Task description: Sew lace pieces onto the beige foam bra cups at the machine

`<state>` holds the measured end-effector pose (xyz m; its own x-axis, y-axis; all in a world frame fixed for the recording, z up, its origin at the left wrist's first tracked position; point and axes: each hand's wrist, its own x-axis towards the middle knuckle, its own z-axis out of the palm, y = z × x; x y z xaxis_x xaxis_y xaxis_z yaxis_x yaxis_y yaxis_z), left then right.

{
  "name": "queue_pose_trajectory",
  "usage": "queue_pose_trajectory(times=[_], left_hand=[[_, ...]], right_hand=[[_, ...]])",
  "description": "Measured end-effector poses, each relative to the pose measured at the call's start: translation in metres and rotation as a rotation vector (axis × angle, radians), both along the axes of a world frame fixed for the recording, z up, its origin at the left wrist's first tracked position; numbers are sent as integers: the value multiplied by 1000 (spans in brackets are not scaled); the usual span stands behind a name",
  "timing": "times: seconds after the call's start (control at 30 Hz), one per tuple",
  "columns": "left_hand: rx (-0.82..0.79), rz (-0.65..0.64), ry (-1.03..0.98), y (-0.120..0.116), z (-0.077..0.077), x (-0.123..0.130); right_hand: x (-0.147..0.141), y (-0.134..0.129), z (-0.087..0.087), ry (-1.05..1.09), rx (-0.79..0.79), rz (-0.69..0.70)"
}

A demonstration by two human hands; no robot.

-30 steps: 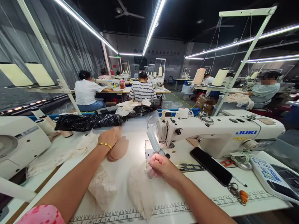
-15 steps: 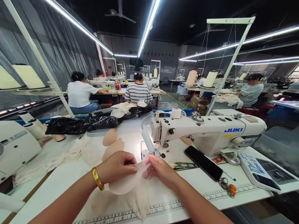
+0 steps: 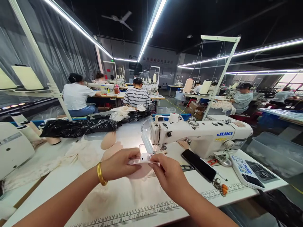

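Observation:
A pale, thin fabric piece (image 3: 140, 171) is stretched between my two hands, just in front of the sewing machine's (image 3: 189, 132) needle area. My left hand (image 3: 121, 162), with a gold bangle at its wrist, pinches the fabric's left side. At the right end of its upper edge, the thumb and fingers of my right hand (image 3: 169, 173) are closed on it. Beige rounded cup-shaped pieces (image 3: 108, 140) lie beyond my left hand. Sheer cream fabric (image 3: 101, 198) rests on the table below my wrists.
Right of my hands lie thread snips (image 3: 187, 167), a black phone (image 3: 198, 165) and a keyring charm (image 3: 223, 189). A ruler strip (image 3: 151, 212) runs along the front edge. Black plastic (image 3: 78, 127) sits at the back; another machine (image 3: 15, 151) stands left. People work at tables beyond.
Both hands have shifted the fabric piece; its upper edge is now held taut and level near the needle area, its body hanging below. The right hand has turned and moved right. The view has shifted slightly.

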<state>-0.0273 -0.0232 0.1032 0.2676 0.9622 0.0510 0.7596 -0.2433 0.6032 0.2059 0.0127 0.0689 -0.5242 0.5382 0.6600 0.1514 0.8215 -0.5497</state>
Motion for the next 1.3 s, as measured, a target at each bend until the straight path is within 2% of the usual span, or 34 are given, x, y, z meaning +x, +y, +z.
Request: queue_pose_trajectory(times=[0.03, 0.1, 0.13, 0.17, 0.2, 0.3, 0.37, 0.43, 0.5, 0.6, 0.73, 0.83, 1.1, 1.3], left_hand=[[187, 40, 48, -4, -1, -3], [567, 41, 205, -15, -8, -9], [707, 27, 305, -22, -13, -11], [772, 9, 401, -27, -20, -12], [773, -9, 481, -33, -26, -11], [582, -87, 573, -39, -46, -2], [529, -168, 561, -32, -56, 6], [543, -210, 596, -17, -64, 12], [515, -216, 672, 1, -72, 15], [437, -184, 741, 18, -82, 15], [527, -144, 599, 21, -95, 16], [596, -178, 476, 19, -100, 16], [558, -197, 443, 22, -99, 21], [576, -205, 426, 24, -99, 25]], right_hand=[[-2, 0, 1, 68, 113, -35], [-8, 1, -6, 151, 261, -48], [-12, 3, -13, 138, 306, -47], [-15, 7, -23, 92, 337, -43], [-17, 13, -34, 18, 361, -44], [-18, 36, -68, -223, 461, 15], [-14, 54, -84, -395, 528, 115], [-9, 70, -92, -529, 549, 181], [-5, 84, -94, -565, 529, 203], [2, 95, -91, -490, 504, 231], [10, 95, -88, -417, 442, 193], [16, 90, -84, -422, 412, 206], [21, 85, -71, -510, 323, 289], [23, 85, -71, -513, 304, 323]])
